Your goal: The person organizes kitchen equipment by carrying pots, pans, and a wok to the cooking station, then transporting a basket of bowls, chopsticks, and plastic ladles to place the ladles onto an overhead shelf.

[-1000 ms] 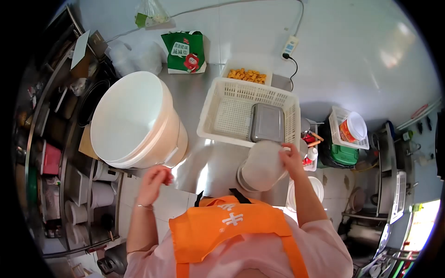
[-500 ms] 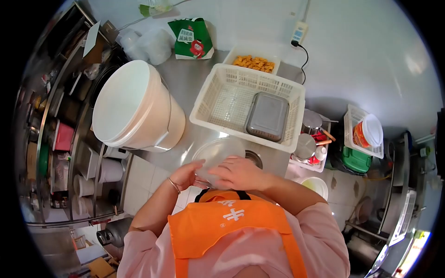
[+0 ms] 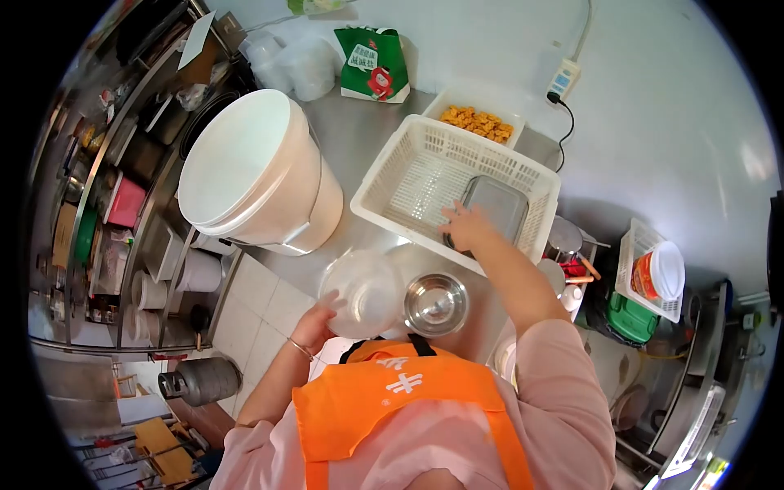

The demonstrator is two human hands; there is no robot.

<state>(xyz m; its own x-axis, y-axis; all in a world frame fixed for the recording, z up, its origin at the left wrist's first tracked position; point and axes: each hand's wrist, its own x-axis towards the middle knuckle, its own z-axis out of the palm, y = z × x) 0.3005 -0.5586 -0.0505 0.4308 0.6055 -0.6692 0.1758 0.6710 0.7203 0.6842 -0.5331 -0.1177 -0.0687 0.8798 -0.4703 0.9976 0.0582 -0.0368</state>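
Observation:
My left hand (image 3: 314, 325) grips the left edge of a round translucent plastic bowl (image 3: 363, 292) at the front of the metal counter. Just right of that bowl stands a shiny round metal bowl (image 3: 436, 305). My right hand (image 3: 469, 226) is open, fingers spread, reaching over the near side of a white plastic basket (image 3: 384, 214). It is at the left side of a grey rectangular metal container (image 3: 498, 204) lying in the basket. Whether the fingers touch the container, I cannot tell.
A large white bucket (image 3: 261, 175) stands on the left of the counter. Behind the basket is a white tray (image 3: 441, 102) of orange-brown pieces (image 3: 478, 122). A green bag (image 3: 372, 65) and clear plastic containers (image 3: 306, 67) are against the wall. Shelves (image 3: 155, 233) line the left.
My right hand has left the translucent bowl and moved forward and right over the basket. My left hand stays at the bowl, which has shifted left. The metal bowl is now fully exposed.

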